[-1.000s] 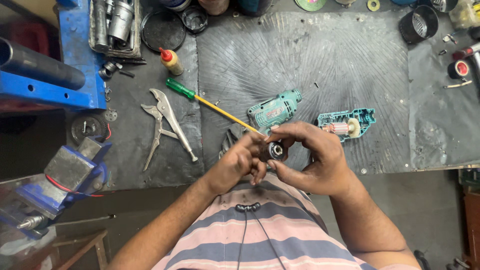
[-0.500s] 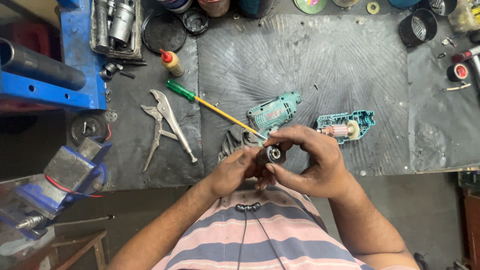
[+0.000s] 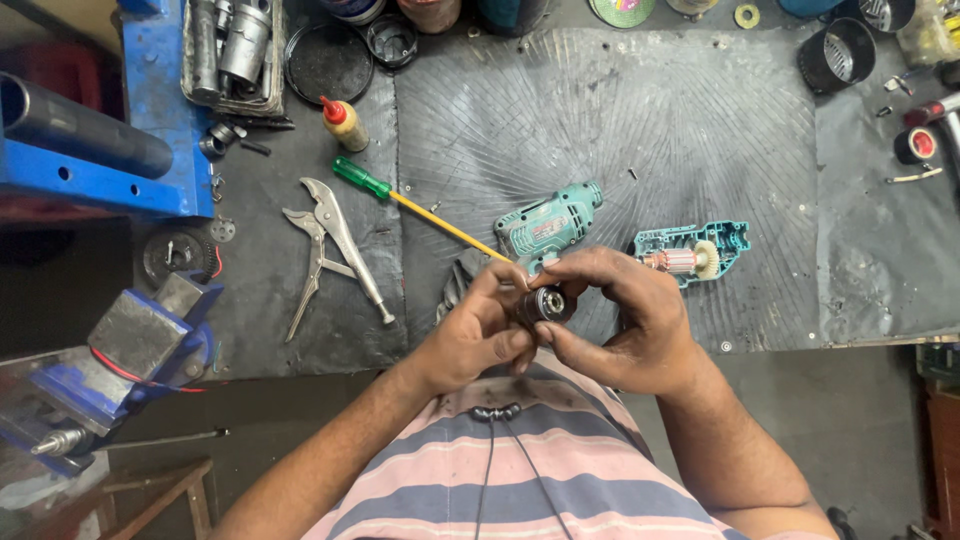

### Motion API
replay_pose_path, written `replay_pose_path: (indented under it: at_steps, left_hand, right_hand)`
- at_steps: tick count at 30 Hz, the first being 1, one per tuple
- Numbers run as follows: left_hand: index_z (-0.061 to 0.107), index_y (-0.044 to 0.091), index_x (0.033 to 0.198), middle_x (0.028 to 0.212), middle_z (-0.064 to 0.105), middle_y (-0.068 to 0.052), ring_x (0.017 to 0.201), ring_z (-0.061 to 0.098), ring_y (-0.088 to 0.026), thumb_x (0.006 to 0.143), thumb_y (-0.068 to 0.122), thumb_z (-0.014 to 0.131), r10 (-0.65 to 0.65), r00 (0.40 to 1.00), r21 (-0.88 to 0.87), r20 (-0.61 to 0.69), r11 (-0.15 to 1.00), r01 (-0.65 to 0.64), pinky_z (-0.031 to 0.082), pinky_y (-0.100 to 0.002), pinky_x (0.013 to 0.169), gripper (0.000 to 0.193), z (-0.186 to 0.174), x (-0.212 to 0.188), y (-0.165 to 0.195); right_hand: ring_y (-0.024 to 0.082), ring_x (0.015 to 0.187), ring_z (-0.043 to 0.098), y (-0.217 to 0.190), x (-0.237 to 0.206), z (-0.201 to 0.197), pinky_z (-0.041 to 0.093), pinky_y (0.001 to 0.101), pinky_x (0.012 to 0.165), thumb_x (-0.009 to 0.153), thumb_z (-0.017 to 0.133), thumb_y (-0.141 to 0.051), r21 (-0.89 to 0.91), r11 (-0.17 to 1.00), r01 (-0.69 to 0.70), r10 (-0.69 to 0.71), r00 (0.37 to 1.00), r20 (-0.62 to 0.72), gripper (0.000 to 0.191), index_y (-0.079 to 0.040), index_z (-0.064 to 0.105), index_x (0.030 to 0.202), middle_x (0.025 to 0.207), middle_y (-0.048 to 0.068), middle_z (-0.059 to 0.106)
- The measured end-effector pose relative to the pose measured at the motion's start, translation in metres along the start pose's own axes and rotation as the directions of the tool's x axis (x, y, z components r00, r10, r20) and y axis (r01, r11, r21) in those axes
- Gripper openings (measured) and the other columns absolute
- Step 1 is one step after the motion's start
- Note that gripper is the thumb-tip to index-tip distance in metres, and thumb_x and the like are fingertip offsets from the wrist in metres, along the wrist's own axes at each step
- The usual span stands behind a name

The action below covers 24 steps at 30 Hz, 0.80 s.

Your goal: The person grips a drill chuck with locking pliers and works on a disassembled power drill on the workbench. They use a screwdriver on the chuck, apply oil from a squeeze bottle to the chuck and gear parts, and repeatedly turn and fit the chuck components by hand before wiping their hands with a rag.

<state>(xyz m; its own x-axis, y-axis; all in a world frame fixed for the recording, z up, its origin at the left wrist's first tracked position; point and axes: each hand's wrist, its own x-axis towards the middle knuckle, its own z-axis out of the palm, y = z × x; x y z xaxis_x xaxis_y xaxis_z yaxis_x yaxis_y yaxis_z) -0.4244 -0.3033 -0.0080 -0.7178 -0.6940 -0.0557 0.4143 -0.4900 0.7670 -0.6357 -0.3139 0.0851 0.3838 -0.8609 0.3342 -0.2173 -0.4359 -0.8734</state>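
Both hands meet over the front edge of the dark rubber mat (image 3: 700,130). My left hand (image 3: 475,335) and my right hand (image 3: 625,325) pinch a small dark cylindrical metal part (image 3: 547,303) with a round shiny end. Just beyond the fingers lies a teal drill housing half (image 3: 548,226). A second teal housing half (image 3: 700,248) holding a copper-wound armature rests to the right. A screwdriver (image 3: 400,200) with a green handle and yellow shaft lies diagonally, its tip hidden behind my left fingers.
Locking pliers (image 3: 330,250) lie left of the mat. A small glue bottle (image 3: 344,123) with a red cap stands behind them. A blue vise (image 3: 120,350) sits at the left edge, a blue press frame (image 3: 100,150) above it. Black cups (image 3: 845,50) and tape rolls (image 3: 915,145) crowd the far right.
The hands have shifted slightly and the fingers have turned the small part between them. Everything on the bench stays where it was.
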Motion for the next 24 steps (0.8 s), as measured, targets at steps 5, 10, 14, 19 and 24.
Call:
replay_pose_path:
  at_steps: [5,10,14,19,24]
  left_hand:
    - [0.058,0.000,0.124,0.095,0.065,-0.005,0.078,0.061,-0.009,0.095,0.070,0.049,-0.002,0.993,-0.170,0.117,0.985,0.022,0.052,-0.024,0.072,0.076,0.001,-0.001,0.008]
    - [0.035,0.005,0.132,0.100,0.057,-0.010,0.076,0.054,-0.015,0.096,0.066,0.057,0.021,0.999,0.070,0.040,0.997,-0.024,0.049,-0.031,0.070,0.075,0.001,-0.001,0.004]
    - [0.050,0.000,0.133,0.101,0.065,-0.007,0.080,0.062,-0.012,0.101,0.071,0.044,-0.013,0.992,-0.194,0.126,0.980,0.037,0.050,-0.026,0.073,0.078,-0.004,-0.002,0.001]
    - [0.037,-0.002,0.125,0.108,0.059,-0.013,0.078,0.058,-0.018,0.102,0.060,0.058,0.039,0.999,0.082,0.035,0.996,-0.042,0.052,-0.033,0.068,0.069,0.000,0.001,-0.003]
    - [0.047,0.009,0.133,0.102,0.066,-0.009,0.080,0.063,-0.014,0.094,0.062,0.055,0.031,0.999,-0.043,0.031,0.999,-0.029,0.055,-0.030,0.075,0.066,-0.004,-0.001,-0.001]
  right_hand:
    - [0.016,0.093,0.071,0.002,-0.001,0.000,0.059,0.0277,0.082,0.083,0.081,-0.001,-0.002,1.000,0.006,-0.006,1.000,0.010,0.048,0.002,0.060,0.127,0.113,0.012,0.072]
    - [0.016,0.093,0.071,0.002,-0.004,0.000,0.059,0.0276,0.081,0.083,0.081,-0.001,-0.006,1.000,-0.004,0.004,1.000,-0.002,0.047,0.001,0.060,0.126,0.112,0.012,0.071]
    - [0.015,0.093,0.071,0.003,-0.004,0.000,0.059,0.0274,0.081,0.084,0.081,-0.001,0.008,1.000,-0.013,0.013,1.000,-0.002,0.048,0.002,0.060,0.126,0.112,0.012,0.071]
    - [0.016,0.093,0.070,0.004,-0.004,0.002,0.058,0.0276,0.082,0.084,0.081,0.000,0.025,1.000,-0.013,0.013,1.000,0.000,0.047,0.002,0.060,0.126,0.114,0.013,0.071]
    - [0.014,0.088,0.069,0.004,-0.004,0.003,0.057,0.0268,0.078,0.082,0.081,-0.001,-0.018,0.999,-0.028,0.028,1.000,-0.009,0.047,0.001,0.061,0.125,0.112,0.012,0.072]
